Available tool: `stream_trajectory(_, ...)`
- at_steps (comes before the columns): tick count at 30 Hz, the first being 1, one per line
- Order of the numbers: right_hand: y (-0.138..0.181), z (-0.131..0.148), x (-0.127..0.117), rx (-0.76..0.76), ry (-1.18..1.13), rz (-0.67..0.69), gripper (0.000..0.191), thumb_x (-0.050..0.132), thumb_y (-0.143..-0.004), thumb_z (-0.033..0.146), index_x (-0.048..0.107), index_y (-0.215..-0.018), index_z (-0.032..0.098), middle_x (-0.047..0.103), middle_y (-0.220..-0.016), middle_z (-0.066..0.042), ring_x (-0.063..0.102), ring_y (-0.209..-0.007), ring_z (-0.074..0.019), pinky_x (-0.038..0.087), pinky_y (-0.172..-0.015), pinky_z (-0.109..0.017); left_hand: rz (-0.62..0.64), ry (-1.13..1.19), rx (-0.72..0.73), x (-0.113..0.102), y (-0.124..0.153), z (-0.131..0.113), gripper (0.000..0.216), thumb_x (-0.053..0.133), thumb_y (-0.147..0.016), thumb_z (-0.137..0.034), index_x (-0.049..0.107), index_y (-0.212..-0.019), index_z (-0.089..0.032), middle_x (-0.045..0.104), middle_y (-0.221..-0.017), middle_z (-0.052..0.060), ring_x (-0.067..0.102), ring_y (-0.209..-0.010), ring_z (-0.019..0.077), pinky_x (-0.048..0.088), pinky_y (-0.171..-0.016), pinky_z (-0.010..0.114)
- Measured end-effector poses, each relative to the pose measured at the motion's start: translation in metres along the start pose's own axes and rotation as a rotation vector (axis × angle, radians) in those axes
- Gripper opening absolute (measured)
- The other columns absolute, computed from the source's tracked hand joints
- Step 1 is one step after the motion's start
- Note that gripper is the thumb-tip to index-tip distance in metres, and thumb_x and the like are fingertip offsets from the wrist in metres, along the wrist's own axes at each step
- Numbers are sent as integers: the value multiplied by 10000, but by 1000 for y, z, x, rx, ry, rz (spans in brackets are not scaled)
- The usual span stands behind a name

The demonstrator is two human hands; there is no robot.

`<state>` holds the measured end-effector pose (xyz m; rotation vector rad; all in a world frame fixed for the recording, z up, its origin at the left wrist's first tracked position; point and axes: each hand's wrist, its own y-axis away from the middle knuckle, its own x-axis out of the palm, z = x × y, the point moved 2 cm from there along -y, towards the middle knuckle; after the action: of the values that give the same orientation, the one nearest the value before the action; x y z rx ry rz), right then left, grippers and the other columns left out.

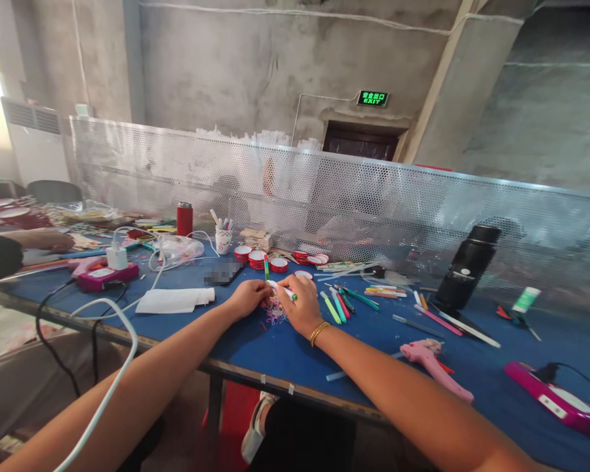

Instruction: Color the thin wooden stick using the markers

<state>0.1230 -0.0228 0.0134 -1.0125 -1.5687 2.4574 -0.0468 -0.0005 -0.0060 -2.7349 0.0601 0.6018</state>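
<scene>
Near the middle of the blue table, my left hand [250, 298] is closed with its fingertips pinched at the lower end of a thin upright stick [266, 265] banded in green and red. My right hand [303, 307], with a gold bracelet at the wrist, grips a white marker [286, 292] with a green end. The two hands almost meet, and the fingers hide where the stick and marker come together. Beneath them lies a tangle of small coloured loops [277, 313] that look like rubber bands.
Several markers [335, 307] lie right of my hands. Farther right are a pink glue gun [435, 367], a black bottle [467, 269] and a purple power strip [555, 396]. Red-rimmed round pieces [257, 257] and a paper cup [223, 237] stand behind; white paper [167, 301] lies left. Another person's hand [46, 240] is far left.
</scene>
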Motion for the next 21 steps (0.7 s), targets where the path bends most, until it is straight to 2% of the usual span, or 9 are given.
stream_trajectory(12, -2, -4, -1, 47, 16, -30, 136, 529, -919, 300, 607, -838, 223, 662, -842, -14, 561, -891, -189, 347, -886, -334, -16, 25, -32, 0, 0, 1, 315, 619, -761, -463, 624, -708, -153, 629, -587, 0, 521, -503, 105, 389, -521, 228)
stream_trajectory(21, 0, 1, -1, -6, 0, -5, 134, 522, -920, 306, 606, -851, 227, 646, -847, -13, 554, -883, -185, 361, -873, -330, -4, 16, -20, 0, 1, -2, 320, 606, -759, -475, 600, -677, -165, 605, -562, -15, 521, -507, 107, 397, -518, 227)
